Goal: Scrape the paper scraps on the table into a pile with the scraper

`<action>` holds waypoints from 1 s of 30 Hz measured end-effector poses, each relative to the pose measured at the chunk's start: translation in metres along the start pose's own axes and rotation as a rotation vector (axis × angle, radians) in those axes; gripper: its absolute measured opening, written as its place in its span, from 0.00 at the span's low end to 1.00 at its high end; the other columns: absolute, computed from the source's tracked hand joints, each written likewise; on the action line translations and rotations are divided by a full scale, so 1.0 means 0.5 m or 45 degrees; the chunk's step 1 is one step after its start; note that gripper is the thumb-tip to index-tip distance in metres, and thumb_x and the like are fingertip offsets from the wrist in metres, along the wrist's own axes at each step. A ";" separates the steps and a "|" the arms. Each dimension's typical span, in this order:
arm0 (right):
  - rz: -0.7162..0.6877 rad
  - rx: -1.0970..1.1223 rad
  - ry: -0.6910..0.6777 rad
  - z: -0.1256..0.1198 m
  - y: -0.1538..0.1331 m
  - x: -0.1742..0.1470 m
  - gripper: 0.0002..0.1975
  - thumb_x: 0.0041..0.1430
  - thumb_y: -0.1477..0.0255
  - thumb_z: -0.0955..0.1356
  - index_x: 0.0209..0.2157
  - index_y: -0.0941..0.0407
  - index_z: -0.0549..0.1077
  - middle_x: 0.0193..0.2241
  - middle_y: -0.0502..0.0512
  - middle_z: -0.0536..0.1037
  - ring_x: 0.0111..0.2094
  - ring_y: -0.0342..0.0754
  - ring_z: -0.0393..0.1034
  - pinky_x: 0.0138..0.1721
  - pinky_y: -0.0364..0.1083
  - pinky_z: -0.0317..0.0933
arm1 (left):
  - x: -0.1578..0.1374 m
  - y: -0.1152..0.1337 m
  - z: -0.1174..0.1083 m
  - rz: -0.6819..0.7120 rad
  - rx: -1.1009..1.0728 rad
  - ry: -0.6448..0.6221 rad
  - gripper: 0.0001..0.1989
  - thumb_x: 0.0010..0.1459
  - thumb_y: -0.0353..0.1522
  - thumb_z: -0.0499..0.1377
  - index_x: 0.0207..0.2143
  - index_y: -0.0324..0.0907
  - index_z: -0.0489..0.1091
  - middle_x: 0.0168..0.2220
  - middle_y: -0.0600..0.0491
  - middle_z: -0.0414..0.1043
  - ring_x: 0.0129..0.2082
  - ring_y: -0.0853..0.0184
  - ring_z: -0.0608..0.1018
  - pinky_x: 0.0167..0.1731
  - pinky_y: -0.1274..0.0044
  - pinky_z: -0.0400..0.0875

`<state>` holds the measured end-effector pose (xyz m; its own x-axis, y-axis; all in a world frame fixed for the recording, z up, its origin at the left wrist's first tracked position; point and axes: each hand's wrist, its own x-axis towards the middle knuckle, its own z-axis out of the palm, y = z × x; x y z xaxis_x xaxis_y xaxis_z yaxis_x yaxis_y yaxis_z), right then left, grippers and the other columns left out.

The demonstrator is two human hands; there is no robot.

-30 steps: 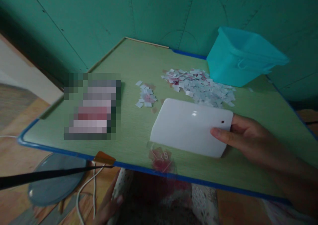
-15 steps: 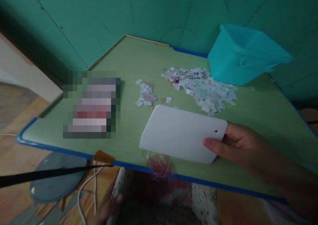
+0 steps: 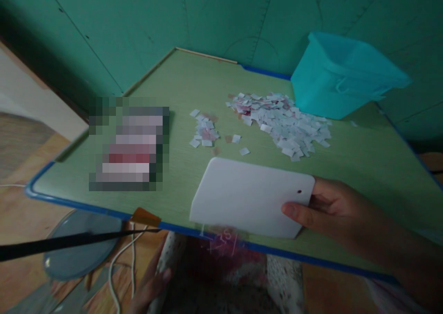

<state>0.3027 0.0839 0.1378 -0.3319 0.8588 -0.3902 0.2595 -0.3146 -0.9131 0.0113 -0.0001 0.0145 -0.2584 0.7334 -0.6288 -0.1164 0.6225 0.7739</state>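
Head view: I see the right hand [image 3: 332,208] clamped on the white board [image 3: 251,196], long axis roughly along the near edge of the table [image 3: 204,78], paper bits [image 3: 294,124] beyond it; left hand [image 3: 150,284] apart, lower, grip unclear.

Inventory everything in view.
Table: one, blue-edged green, centre
Wall: one, green, behind
Bin: one, turquoise, table right
Paper scraps: many, mostly white, beside bin, leftward
Board: one, white, table front
Pixelated object: one, mixed colours, left
Blurred item: one, reddish, front edge
Patch: one, orange, front edge
Round object: one, grey, lower left
Strap: one, black, lower left
Cords: count unclear, white, lower left
Panel: one, pale, far left
Floor: one, brown, below
Right hand: one, holding board
Left hand: one, below
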 end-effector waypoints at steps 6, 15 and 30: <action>0.012 0.090 -0.083 0.010 -0.014 0.002 0.17 0.53 0.69 0.67 0.45 0.40 0.71 0.39 0.42 0.78 0.37 0.43 0.75 0.35 0.39 0.70 | 0.026 -0.041 -0.013 0.057 0.064 0.002 0.36 0.29 0.48 0.66 0.44 0.48 0.70 0.20 0.55 0.78 0.44 0.47 0.75 0.45 0.64 0.71; 0.033 0.005 -0.054 0.003 0.001 -0.010 0.21 0.51 0.69 0.68 0.48 0.41 0.69 0.39 0.44 0.78 0.38 0.46 0.75 0.36 0.44 0.70 | 0.024 -0.048 -0.019 0.052 0.077 0.020 0.34 0.32 0.46 0.65 0.46 0.46 0.70 0.27 0.52 0.80 0.48 0.47 0.73 0.44 0.64 0.71; -0.364 -0.155 0.901 -0.022 -0.033 0.027 0.12 0.52 0.67 0.69 0.40 0.41 0.72 0.38 0.40 0.78 0.39 0.41 0.73 0.37 0.39 0.69 | 0.030 -0.043 -0.009 0.074 -0.021 -0.068 0.37 0.33 0.47 0.65 0.48 0.44 0.67 0.14 0.55 0.74 0.41 0.49 0.77 0.42 0.65 0.72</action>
<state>0.3041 0.1050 0.1490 0.2472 0.9668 0.0646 0.3622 -0.0304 -0.9316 0.0058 -0.0037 -0.0111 -0.2136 0.7819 -0.5857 -0.1188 0.5743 0.8100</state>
